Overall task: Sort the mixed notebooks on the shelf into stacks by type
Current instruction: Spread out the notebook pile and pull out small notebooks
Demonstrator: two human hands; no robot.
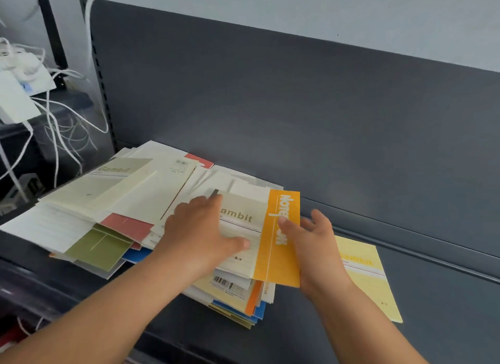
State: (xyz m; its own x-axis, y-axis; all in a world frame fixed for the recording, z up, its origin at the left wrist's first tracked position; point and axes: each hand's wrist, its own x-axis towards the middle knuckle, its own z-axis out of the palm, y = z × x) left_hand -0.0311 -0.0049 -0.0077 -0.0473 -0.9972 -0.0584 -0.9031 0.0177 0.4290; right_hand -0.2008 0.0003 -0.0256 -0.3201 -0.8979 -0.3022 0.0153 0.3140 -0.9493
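A messy pile of mixed notebooks [130, 201] covers the left and middle of the dark grey shelf [446, 296]. My left hand [200, 233] lies flat on a cream "Gambit" notebook [243, 223] on top of the pile. My right hand [313, 244] grips the right edge of an orange notebook [281, 250], thumb on its cover, fingers behind it. The orange notebook sticks out from under the cream one. A single yellow "Gambit" notebook [368, 277] lies flat on the shelf to the right of the pile.
The shelf's grey back panel [297, 106] rises behind the pile. White cables and paper tags [32, 87] hang at the left beyond the shelf upright. Red, green and blue covers poke out of the pile's lower layers.
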